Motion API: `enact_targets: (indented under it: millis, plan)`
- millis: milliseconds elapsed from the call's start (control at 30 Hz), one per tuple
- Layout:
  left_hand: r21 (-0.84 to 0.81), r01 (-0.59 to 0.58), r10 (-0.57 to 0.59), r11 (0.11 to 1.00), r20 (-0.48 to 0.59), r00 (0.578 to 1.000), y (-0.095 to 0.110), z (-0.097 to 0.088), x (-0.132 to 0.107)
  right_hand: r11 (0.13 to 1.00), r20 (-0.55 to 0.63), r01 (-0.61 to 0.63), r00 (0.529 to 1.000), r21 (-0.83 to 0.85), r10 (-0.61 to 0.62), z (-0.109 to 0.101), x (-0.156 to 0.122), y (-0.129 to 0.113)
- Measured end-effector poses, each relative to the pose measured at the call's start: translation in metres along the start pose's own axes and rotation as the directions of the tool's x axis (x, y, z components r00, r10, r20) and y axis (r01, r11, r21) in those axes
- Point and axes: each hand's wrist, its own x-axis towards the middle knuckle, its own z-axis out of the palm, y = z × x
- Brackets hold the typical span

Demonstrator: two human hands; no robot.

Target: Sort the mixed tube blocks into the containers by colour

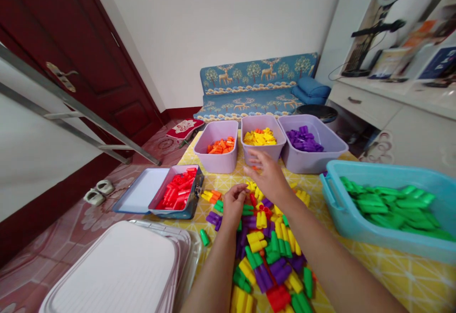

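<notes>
My right hand (267, 176) is raised in front of the middle lilac bin (264, 149), its fingers stretched out and apart with nothing gripped. A small bit of orange shows just beneath those fingers; whether it touches them I cannot tell. Lower and to the left, my left hand (235, 202) is closed with thumb and fingertips together over the pile. What it holds, if anything, is hidden. Below both hands spreads a mixed pile of plastic tube blocks (262, 241), in yellow, green, purple, red and orange, some joined side by side.
Orange blocks (221, 146) lie in the left lilac bin, yellow blocks (261, 137) in the middle one, purple blocks (303, 138) in the right one. A turquoise tub (377, 239) holds green blocks. Red blocks (179, 188) fill an open hinged box. White lids (117, 265) are stacked front left.
</notes>
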Motion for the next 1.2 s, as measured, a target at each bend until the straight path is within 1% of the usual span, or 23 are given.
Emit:
enact_targets:
  millis: [67, 133, 200, 300, 367, 400, 467, 500, 533, 600, 733, 833, 900, 967, 1033, 1133, 1200]
  plan:
    - [0.009, 0.007, -0.007, 1.000, -0.005, 1.000, 0.001, 0.001, -0.001, 0.995, 0.033, -0.041, 0.998, -0.093, 0.044, -0.015, -0.033, 0.014]
    - [0.018, 0.020, -0.020, 1.000, -0.016, 1.000, 0.002, 0.001, -0.001, 0.975, 0.031, -0.076, 0.996, -0.208, 0.084, -0.036, -0.073, 0.030]
    - [0.013, 0.033, -0.032, 0.999, -0.025, 0.999, 0.002, 0.002, 0.000, 0.938, 0.044, -0.098, 0.992, -0.332, 0.119, -0.058, -0.118, 0.044]
    - [-0.009, 0.036, -0.036, 0.999, -0.016, 0.999, 0.000, 0.001, 0.001, 0.857, 0.037, -0.084, 0.992, -0.509, 0.120, -0.086, -0.189, 0.057]
    - [-0.015, 0.038, -0.038, 0.999, -0.002, 0.999, -0.002, 0.000, 0.003, 0.804, 0.041, -0.063, 0.993, -0.592, 0.108, -0.097, -0.231, 0.061]
    - [-0.016, 0.039, -0.039, 0.999, 0.002, 0.999, -0.002, 0.000, 0.003, 0.779, 0.045, -0.054, 0.993, -0.624, 0.105, -0.100, -0.247, 0.062]
    - [-0.014, 0.034, -0.034, 0.999, 0.003, 0.999, -0.003, 0.000, 0.004, 0.745, 0.078, -0.041, 0.989, -0.666, 0.125, -0.102, -0.267, 0.064]
    - [-0.009, 0.028, -0.028, 1.000, -0.002, 1.000, -0.003, 0.000, 0.004, 0.735, 0.090, -0.039, 0.987, -0.677, 0.135, -0.100, -0.270, 0.065]
    - [0.003, 0.020, -0.020, 1.000, -0.007, 1.000, -0.003, 0.000, 0.004, 0.729, 0.096, -0.041, 0.985, -0.683, 0.145, -0.098, -0.268, 0.067]
    - [0.038, 0.001, 0.000, 0.999, -0.017, 1.000, -0.004, 0.000, 0.003, 0.727, 0.087, -0.054, 0.984, -0.685, 0.155, -0.091, -0.254, 0.071]
    - [0.073, -0.068, 0.070, 0.995, -0.017, 0.997, -0.005, 0.000, 0.002, 0.775, 0.053, -0.069, 0.990, -0.628, 0.131, -0.073, -0.204, 0.086]
    - [0.100, -0.099, 0.096, 0.990, 0.026, 0.995, -0.007, -0.001, 0.002, 0.807, 0.014, -0.082, 0.994, -0.585, 0.111, -0.062, -0.167, 0.100]
    - [0.142, -0.127, 0.117, 0.982, 0.078, 0.990, -0.007, -0.002, 0.003, 0.811, 0.013, -0.100, 0.991, -0.576, 0.131, -0.058, -0.145, 0.109]
    - [0.177, -0.170, 0.147, 0.970, 0.135, 0.980, -0.007, -0.002, 0.003, 0.828, 0.048, -0.115, 0.985, -0.549, 0.168, -0.053, -0.124, 0.116]
    - [0.191, -0.190, 0.157, 0.963, 0.176, 0.972, -0.007, -0.003, 0.003, 0.875, 0.098, -0.111, 0.979, -0.471, 0.177, -0.046, -0.105, 0.117]
    - [0.202, -0.187, 0.149, 0.961, 0.190, 0.970, -0.005, -0.003, 0.003, 0.953, 0.176, -0.102, 0.972, -0.286, 0.157, -0.029, -0.083, 0.110]
    - [0.207, -0.210, 0.171, 0.955, 0.190, 0.967, -0.003, -0.002, 0.003, 0.978, 0.230, -0.109, 0.962, -0.177, 0.149, -0.018, -0.072, 0.102]
